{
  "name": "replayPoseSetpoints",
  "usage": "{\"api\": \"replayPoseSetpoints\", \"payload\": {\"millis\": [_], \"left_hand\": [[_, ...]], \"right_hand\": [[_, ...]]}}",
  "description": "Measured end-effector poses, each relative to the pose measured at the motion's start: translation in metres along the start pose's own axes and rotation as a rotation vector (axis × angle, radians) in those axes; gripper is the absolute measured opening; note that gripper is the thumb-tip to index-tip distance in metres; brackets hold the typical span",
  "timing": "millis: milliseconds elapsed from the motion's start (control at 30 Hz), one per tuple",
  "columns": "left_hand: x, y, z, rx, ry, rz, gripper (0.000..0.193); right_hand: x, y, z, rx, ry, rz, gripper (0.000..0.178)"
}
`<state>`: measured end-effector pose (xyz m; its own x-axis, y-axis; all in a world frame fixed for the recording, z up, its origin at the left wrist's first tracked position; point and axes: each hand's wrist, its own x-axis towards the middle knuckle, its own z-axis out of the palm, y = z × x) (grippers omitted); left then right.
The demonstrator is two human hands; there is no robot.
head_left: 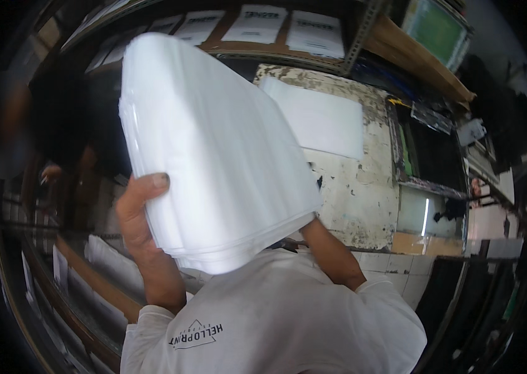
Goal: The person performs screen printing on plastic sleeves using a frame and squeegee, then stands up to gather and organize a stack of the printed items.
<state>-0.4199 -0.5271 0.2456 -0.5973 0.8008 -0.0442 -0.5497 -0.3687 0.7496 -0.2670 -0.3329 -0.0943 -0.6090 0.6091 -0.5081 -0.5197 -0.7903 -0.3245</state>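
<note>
White stack of thin, floppy sheets (213,149), centre to upper left of the frame, held up in front of the desk (360,202). It's tilted, top bulging, lower edges a bit uneven. From where I stand, the left hand (135,206) is clamped on its left edge, thumb flat on the upper face, fingers out of sight behind. The right hand is hidden behind the lower right corner; only the right forearm (333,252) shows, so can't tell its grip. Probably propping from below.

Step in hand, my read: supporting the loose stack in the air with both arms. Next move calls for even pressure on both sides and some support under the middle; the sheets look slippery and could slide or fan out at the lower edge.

Second, flatter white pile (332,121) lies on the desk, upper centre, partly behind the stack. Dark framed panel (429,153) to the right of it. Shelf (248,50) along the top carries flat white packs (255,25).
</note>
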Motion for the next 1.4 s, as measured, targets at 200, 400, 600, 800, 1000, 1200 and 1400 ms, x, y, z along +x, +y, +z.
{"api": "replayPoseSetpoints", "payload": {"millis": [200,400,600,800,1000,1200,1400], "left_hand": [[0.034,-0.063,-0.072,0.406,0.197,-0.252,0.057],[0.064,-0.145,-0.173,0.590,0.065,-0.489,0.059],[0.072,-0.222,-0.246,0.889,0.118,-0.579,0.057],[0.071,-0.236,-0.248,0.997,0.043,-0.347,0.057],[0.067,-0.234,-0.250,0.940,0.211,-0.380,0.053],[0.069,-0.229,-0.245,1.135,0.184,-0.437,0.050],[0.075,-0.233,-0.254,1.030,0.195,-0.480,0.060]], "right_hand": [[-0.055,-0.150,-0.016,-0.591,-0.325,-0.138,0.067],[-0.089,-0.145,-0.056,-0.810,-0.056,-0.165,0.067],[-0.081,-0.102,-0.056,-1.293,0.182,-0.210,0.071],[-0.092,-0.097,-0.047,-1.217,0.143,-0.194,0.068],[-0.094,-0.082,-0.061,-1.271,0.392,-0.018,0.059],[-0.103,-0.088,-0.055,-1.487,0.287,-0.006,0.051],[-0.109,-0.086,-0.066,-1.581,0.280,-0.021,0.047]]}}
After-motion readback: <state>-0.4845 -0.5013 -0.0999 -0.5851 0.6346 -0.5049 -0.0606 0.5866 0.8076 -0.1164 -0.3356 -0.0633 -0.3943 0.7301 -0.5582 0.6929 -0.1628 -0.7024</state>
